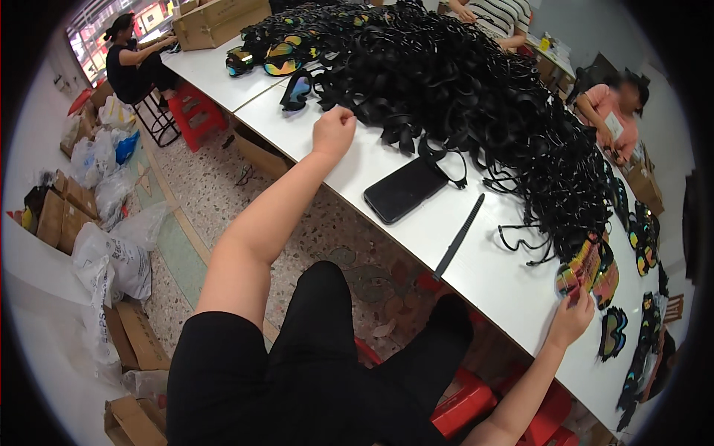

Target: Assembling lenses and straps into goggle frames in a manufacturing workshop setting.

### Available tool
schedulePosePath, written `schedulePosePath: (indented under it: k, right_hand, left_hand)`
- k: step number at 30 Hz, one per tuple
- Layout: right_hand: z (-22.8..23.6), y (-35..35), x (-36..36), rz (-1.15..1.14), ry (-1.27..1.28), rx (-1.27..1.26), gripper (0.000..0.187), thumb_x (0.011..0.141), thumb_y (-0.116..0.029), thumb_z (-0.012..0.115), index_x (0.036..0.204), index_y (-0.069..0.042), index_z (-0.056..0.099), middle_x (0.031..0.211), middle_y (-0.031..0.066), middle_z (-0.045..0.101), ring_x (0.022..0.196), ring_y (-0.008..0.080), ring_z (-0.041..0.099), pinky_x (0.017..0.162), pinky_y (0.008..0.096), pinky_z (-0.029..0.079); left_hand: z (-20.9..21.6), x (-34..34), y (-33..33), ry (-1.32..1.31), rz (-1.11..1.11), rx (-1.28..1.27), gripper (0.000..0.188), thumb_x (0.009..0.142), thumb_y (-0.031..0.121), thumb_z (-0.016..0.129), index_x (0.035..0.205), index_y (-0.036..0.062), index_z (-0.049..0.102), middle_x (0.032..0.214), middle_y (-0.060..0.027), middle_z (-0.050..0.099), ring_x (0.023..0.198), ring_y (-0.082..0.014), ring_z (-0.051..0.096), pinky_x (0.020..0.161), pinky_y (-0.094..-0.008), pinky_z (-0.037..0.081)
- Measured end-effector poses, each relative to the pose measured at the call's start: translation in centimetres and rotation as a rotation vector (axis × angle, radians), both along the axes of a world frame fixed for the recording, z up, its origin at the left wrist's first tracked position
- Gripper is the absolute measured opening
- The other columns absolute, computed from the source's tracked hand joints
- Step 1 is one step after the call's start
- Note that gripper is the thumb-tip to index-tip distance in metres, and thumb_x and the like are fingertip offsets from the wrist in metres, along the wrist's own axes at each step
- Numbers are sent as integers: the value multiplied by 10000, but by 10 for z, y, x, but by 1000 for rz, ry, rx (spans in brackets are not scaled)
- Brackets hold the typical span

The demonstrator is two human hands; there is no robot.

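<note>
My left hand [335, 134] is held over the near edge of the white table [320, 163], its fingers curled closed. Whatever they may pinch is too small to make out. Just beyond it lie goggles with a blue mirrored lens [297, 91] and a huge heap of black goggle frames [461, 82]. Farther right, my right hand [573, 320] grips an orange-yellow mirrored lens [567, 279] beside a stack of similar lenses [606, 275]. Between my hands rest a black phone [403, 189], a loose black frame [455, 169] and a narrow ribbed black strap [460, 236].
Finished-looking goggles [613, 334] lie in rows at the right. A cardboard box [222, 22] stands on the far left table end. Red stools [195, 115] are under and beside the table. Plastic bags [115, 256] line the left wall. Several people sit around the table.
</note>
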State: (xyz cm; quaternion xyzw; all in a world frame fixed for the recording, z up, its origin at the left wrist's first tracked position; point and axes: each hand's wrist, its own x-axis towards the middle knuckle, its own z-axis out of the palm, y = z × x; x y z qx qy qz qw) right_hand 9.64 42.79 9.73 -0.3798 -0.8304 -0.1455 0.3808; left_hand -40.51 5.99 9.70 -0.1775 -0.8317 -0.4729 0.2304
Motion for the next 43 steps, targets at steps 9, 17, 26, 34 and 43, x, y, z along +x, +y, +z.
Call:
schedulePosePath:
  k: [9,17,26,34,43]
  right_hand:
    - [5,-5,-3,-1,109,-108,346,791,-43,685,1134,-21,651,1130,127,616,1046,306,593,898,387,497]
    - [3,4,10,69,223,46,328,802,-65,708,1122,-15,660,1090,111,651,1014,286,615,886,383,503]
    - [-6,-81,6,395,887,-469,340,893,-52,671,1221,-11,592,1142,51,628,995,137,583,858,277,471]
    - [-35,-258,-38,1418,1279,-2104,449,800,-175,719,1196,-28,567,1160,104,606,1357,336,434,1113,594,339]
    - [-74,-264,-6,1390,1372,-2245,442,842,-249,700,1241,-119,560,1184,48,586,1419,300,349,1138,622,288]
  left_hand:
    - [11,-4,42,-105,-50,-140,337,862,321,654,1133,122,672,1033,-153,706,989,-339,660,839,-422,521]
    - [29,103,11,-35,-410,208,207,848,136,687,1036,49,692,895,-74,699,743,-160,651,695,-280,518]
    - [87,173,-42,-707,-1076,862,379,846,52,499,1212,-13,572,908,-29,550,898,-126,505,862,-270,401]
    - [36,278,-18,-1425,-1287,1150,413,902,229,476,1248,15,543,863,-17,530,854,-174,512,809,-333,434]
    - [-3,329,-29,-1113,-1230,634,393,951,144,522,1311,7,447,851,-42,537,790,-130,486,759,-306,410]
